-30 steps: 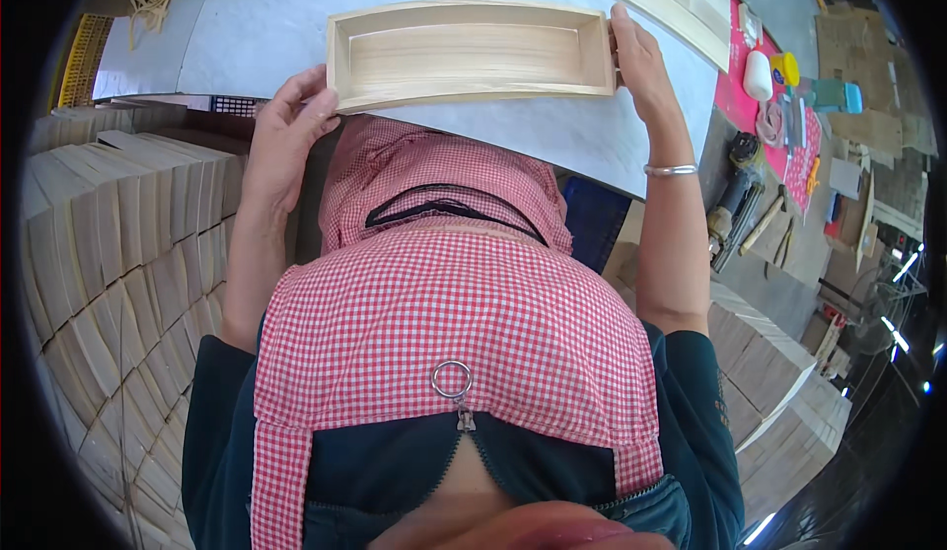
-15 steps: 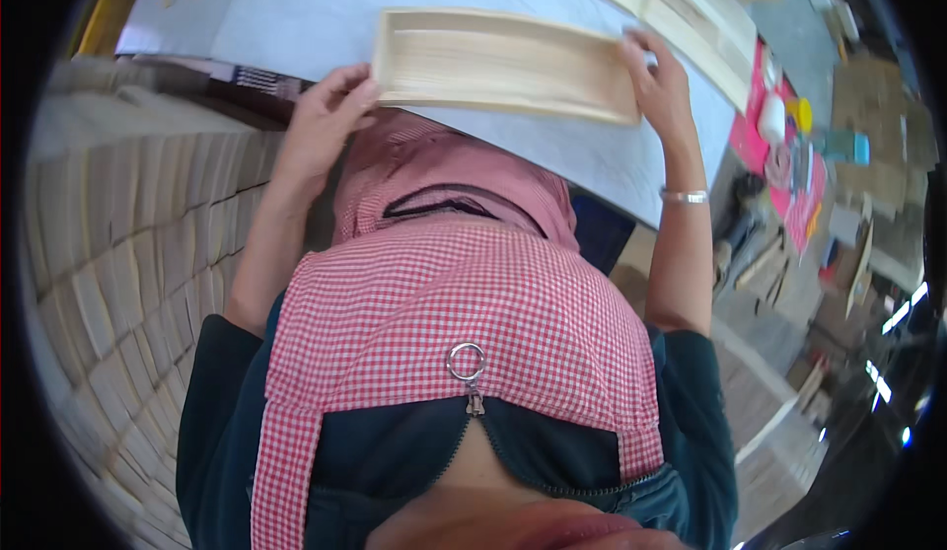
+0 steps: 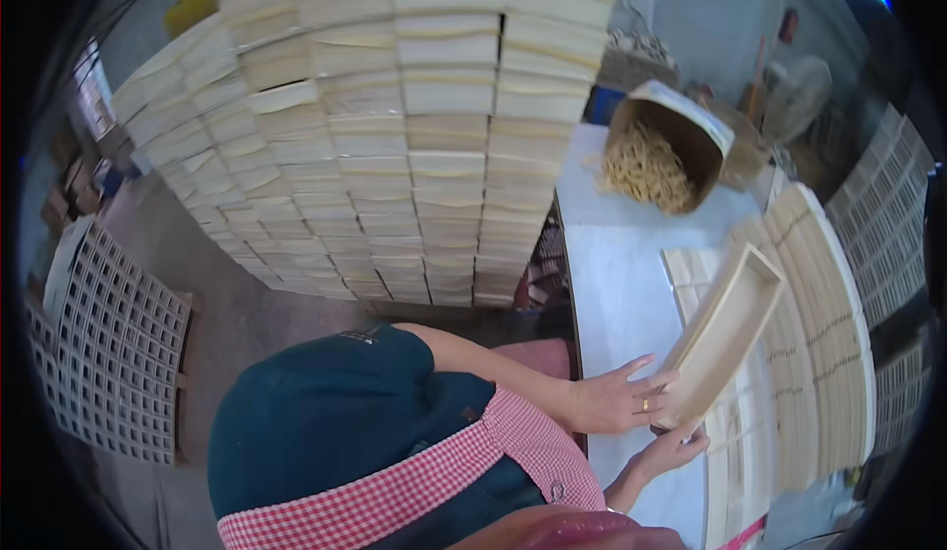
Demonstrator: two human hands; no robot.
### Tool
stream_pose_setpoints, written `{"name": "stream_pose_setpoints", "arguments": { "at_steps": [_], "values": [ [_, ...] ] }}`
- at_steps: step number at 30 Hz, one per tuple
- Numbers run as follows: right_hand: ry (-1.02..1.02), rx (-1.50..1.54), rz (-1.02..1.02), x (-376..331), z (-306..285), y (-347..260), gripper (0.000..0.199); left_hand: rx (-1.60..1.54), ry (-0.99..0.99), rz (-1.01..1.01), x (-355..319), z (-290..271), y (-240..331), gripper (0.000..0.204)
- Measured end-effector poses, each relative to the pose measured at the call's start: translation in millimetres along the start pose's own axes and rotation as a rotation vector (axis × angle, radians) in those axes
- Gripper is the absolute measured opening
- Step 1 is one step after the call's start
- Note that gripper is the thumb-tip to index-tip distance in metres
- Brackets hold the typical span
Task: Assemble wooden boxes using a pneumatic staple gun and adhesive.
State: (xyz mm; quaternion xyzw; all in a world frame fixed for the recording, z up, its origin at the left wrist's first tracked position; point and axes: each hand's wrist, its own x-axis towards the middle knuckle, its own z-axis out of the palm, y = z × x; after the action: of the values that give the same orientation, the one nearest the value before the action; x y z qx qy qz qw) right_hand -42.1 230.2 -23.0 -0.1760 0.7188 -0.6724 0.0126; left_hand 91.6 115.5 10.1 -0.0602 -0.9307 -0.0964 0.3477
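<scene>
A long, shallow, open-topped wooden box [image 3: 725, 338] is held at a slant over the right side of the table, its far end pointing up and away. My left hand [image 3: 617, 399], with a ring on one finger, has its fingers against the box's left side near the close end; the index finger sticks out. My right hand [image 3: 671, 454] grips the close end from below, thumb at the rim. Part of its fingers is hidden by the box. Beneath and beyond the box lie rows of pale wooden pieces [image 3: 814, 353].
A tall wall of stacked pale wooden boxes [image 3: 395, 106] rises to the left of the table [image 3: 607, 274]. On the table's far end, a carton [image 3: 715, 141] lies tipped, with tan bands [image 3: 646, 170] in its mouth. A gridded stack [image 3: 113, 343] stands on the floor at far left.
The view has swung round to the tall stack and the carton. Both hands, formerly at opposite ends of the box, are now together near one end, and the box is tilted upward.
</scene>
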Motion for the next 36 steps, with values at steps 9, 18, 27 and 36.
{"name": "stream_pose_setpoints", "arguments": {
  "at_steps": [9,18,27,36],
  "values": [
    [0.062,0.173,-0.466,-12,46,-60,0.020,0.427,0.328,0.118,57,-75,-7,0.015],
    [-0.466,0.273,-0.280,-39,55,-57,0.022,1.214,0.594,0.112,58,-335,-12,0.049],
    [-0.545,0.165,-0.153,-50,58,-33,0.020,1.079,0.212,-1.004,77,-462,-11,0.034],
    [-0.575,0.135,-0.108,-50,61,-24,0.017,1.049,-0.102,-1.051,66,-510,-78,0.043]
  ]
}}
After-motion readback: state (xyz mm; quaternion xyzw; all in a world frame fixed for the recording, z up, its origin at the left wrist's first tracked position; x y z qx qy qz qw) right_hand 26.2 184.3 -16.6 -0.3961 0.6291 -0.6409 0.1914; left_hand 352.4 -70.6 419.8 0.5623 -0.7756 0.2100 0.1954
